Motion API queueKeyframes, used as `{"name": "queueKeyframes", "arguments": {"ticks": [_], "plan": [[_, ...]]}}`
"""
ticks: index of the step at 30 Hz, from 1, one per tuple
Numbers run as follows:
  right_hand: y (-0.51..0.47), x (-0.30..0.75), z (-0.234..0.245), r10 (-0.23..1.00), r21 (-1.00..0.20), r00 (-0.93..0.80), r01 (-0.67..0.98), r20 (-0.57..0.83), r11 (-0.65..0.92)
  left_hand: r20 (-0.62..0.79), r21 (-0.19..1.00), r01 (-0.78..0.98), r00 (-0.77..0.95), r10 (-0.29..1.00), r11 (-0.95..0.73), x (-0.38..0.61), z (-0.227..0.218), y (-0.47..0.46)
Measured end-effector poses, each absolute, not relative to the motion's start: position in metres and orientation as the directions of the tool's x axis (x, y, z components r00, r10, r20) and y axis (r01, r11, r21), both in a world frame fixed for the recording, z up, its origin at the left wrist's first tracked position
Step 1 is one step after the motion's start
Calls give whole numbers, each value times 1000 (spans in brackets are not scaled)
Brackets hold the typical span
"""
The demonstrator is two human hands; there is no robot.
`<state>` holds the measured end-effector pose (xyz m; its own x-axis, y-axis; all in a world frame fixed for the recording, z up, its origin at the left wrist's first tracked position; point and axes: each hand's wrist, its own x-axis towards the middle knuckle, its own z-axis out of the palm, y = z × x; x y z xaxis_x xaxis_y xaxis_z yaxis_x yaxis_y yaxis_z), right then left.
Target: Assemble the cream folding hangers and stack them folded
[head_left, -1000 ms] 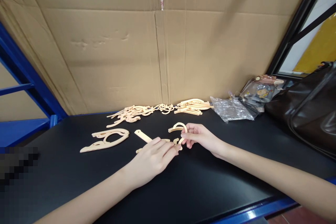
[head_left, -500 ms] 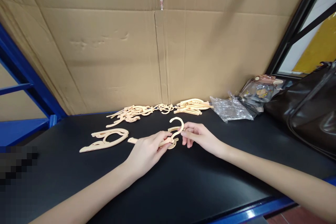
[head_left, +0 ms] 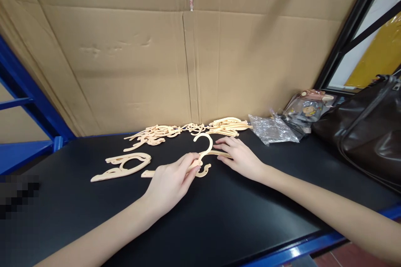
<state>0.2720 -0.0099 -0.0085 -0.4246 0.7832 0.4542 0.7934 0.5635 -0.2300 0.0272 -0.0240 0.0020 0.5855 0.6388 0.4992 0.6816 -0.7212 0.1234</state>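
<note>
My left hand is closed, pinching a cream-coloured plastic folding hanger just below its hook, which points up. One straight arm of this hanger sticks out to the left past my knuckles. My right hand is at a curved cream hanger arm, its fingers stretched and apart above the arm and the thumb below it. Whether this arm joins the held hanger cannot be made out. Under my left fingertips a small curved cream piece shows on the table, partly hidden.
A folded hanger lies on the black table at left. Along the cardboard wall are piles of hanger pieces, small hooks and arms. Clear plastic bags and a dark leather bag stand at right.
My left hand has moved slightly left with the hanger. My right hand has shifted right, and its fingers have spread from a bent, closed pose over the curved arm.
</note>
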Motion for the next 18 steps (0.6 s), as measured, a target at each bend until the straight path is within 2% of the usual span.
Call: {"name": "queueKeyframes", "arguments": {"ticks": [7,15,18], "plan": [[-2,274,-15,817,-277,-435,789,379,549,461,54,716,600,654,-696,27,1,-20],[-15,268,-12,886,-419,-318,792,338,444,493,49,769,536,685,-637,25,-1,-13],[-23,262,-4,894,-450,-292,785,339,427,477,86,769,526,704,-633,26,-2,-13]]}}
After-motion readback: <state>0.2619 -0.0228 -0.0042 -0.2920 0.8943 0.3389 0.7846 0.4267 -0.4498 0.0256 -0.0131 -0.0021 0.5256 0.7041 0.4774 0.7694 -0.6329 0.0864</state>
